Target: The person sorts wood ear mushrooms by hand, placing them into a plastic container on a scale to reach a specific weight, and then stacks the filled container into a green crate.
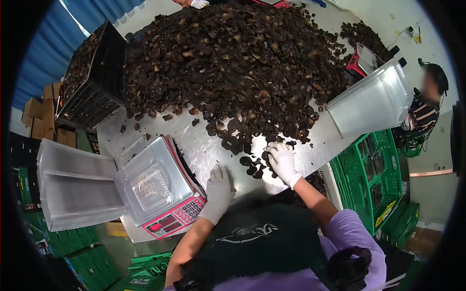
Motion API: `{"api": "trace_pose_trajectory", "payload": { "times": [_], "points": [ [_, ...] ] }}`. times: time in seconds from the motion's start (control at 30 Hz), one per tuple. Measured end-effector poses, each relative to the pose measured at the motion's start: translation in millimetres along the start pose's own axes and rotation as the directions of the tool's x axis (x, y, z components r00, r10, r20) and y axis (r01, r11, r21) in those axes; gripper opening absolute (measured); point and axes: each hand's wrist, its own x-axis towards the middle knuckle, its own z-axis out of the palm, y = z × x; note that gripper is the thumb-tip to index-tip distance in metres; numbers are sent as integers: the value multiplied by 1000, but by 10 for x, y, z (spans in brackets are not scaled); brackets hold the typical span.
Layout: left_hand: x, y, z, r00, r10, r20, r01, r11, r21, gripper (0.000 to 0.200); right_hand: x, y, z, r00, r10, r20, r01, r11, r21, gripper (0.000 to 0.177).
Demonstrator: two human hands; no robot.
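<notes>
A large heap of dark brown, fungus-like pieces (pixel 228 63) covers the back of the metal table (pixel 204 140). My right hand (pixel 282 162), in a white glove, rests at the heap's front edge with its fingers on some dark pieces; what lies under the fingertips is partly hidden. Beside it are several loose pieces (pixel 251 165). My left hand (pixel 218 191), also gloved, lies on the table just right of the red-edged scale (pixel 174 220), fingers stretched out and holding nothing. A clear plastic tray (pixel 148 188) sits on the scale's plate.
Stacked clear trays (pixel 77 184) stand left of the scale, and more (pixel 371 102) at the right. A black crate (pixel 97 77) is at the back left. Green crates (pixel 371 174) stand at the right. One person (pixel 427 106) is at the far right; another's gloved hand (pixel 199 4) shows behind the heap.
</notes>
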Motion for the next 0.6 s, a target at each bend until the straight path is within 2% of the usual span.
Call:
{"api": "trace_pose_trajectory", "payload": {
  "times": [0.03, 0.07, 0.13, 0.2, 0.33, 0.4, 0.43, 0.47, 0.53, 0.57, 0.6],
  "points": [
    [95, 25, 132, 998, -55, 32, 47, 977, 207, 74, -3, -4, -97, 999, 5, -42, -5, 1000, -6, 22],
    [171, 19, 326, 998, -50, 35, 42, 978, 206, 74, 31, 6, -154, 998, 53, -22, -53, 998, 20, 24],
    [265, 26, 593, 994, -109, 28, 90, 923, 374, 56, 148, 49, -147, 991, 50, -124, -46, 998, 38, 25],
    [285, 35, 631, 992, -118, 42, 95, 926, 364, 53, 413, -3, -109, 990, 41, -138, -30, 996, 79, 23],
    [395, 88, 699, 978, -186, 93, 136, 910, 393, 51, 1019, -229, 296, 996, -60, -62, 67, 992, 106, 36],
    [445, 124, 716, 974, -189, 124, 110, 875, 471, 52, 1209, -386, 411, 982, -79, 172, 99, 989, -108, 43],
    [456, 140, 716, 969, -188, 162, 74, 841, 536, 52, 1217, -392, 516, 982, -166, 85, 178, 970, -164, 37],
    [453, 143, 721, 968, -189, 165, 73, 841, 536, 52, 1224, -388, 563, 982, -165, 87, 177, 971, -162, 37],
    [442, 183, 661, 966, -218, 143, 121, 861, 494, 53, 1255, -370, 607, 980, -135, 144, 166, 959, -231, 27],
    [431, 174, 670, 964, -222, 147, 123, 862, 491, 53, 1219, -263, 685, 989, -150, 17, 151, 984, -98, 17],
    [418, 153, 671, 967, -218, 132, 138, 884, 447, 52, 1209, -221, 645, 995, -90, 30, 90, 996, 3, 13]
  ]
}}
